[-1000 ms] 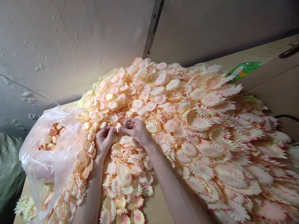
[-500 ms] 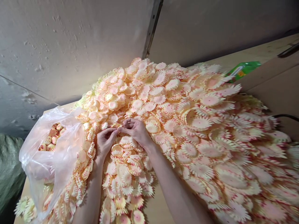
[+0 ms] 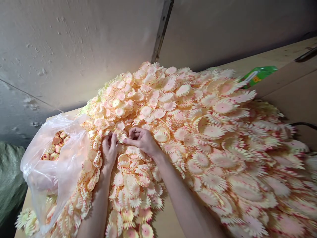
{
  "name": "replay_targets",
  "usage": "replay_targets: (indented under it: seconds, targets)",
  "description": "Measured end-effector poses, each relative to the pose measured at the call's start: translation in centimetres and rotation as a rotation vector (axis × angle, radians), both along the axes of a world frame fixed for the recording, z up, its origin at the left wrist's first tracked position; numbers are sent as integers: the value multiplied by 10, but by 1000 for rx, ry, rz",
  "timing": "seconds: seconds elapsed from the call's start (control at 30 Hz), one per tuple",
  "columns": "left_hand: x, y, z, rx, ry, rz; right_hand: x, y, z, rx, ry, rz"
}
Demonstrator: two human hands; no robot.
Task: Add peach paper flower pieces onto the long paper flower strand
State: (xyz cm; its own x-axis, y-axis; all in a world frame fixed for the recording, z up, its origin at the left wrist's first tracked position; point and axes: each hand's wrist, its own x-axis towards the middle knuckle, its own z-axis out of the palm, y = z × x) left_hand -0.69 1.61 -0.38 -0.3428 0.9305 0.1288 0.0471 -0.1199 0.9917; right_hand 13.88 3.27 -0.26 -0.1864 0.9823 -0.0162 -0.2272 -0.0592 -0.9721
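Observation:
My right hand [image 3: 143, 141] is closed in a pinch over the middle of a big heap of artificial flower petal discs [image 3: 183, 89]. These are cream-pink rounds with fringed, red-tipped edges. At its thumb and fingertips sits one small petal disc [image 3: 121, 136], partly lost against the similar pieces behind. My left hand [image 3: 109, 150] is just to the left, thumb raised beside curled fingers; whatever lies between them is hidden. Both forearms rest low over the petals.
Left of my hands lies a translucent plastic bag [image 3: 70, 165] with several tightly rolled red-and-cream buds [image 3: 57, 143] showing at its opening. A green packet [image 3: 261, 74] is at the back right. A grey wall [image 3: 81, 49] stands behind the wooden table [image 3: 168, 218]. A dark green sack [image 3: 11, 178] is at far left.
My hands have parted from fingertip contact. The left hand has drawn slightly left and turned its thumb upward; the right has barely moved, and a small disc now shows between them.

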Motion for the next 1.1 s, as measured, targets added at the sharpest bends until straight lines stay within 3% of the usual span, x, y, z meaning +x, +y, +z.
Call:
replay_targets:
  seconds: [0.13, 0.37, 0.57, 0.93, 1.1]
  targets:
    - [2, -1, 0, -29, -43, -24, 1, -1, 1, 90, -6, -6]
    - [1, -2, 5, -123, -284, -73, 0, -3, 9, 172, -90, 6]
    - [-1, -2, 1, -45, -171, -156, -3, 0, 1, 144, -97, -100]
    - [2, 2, 1, -51, -90, -64, -5, 0, -3, 109, -93, -159]
    - [2, 2, 3, -65, -62, -6, -7, -6, 2, 160, -152, -94]
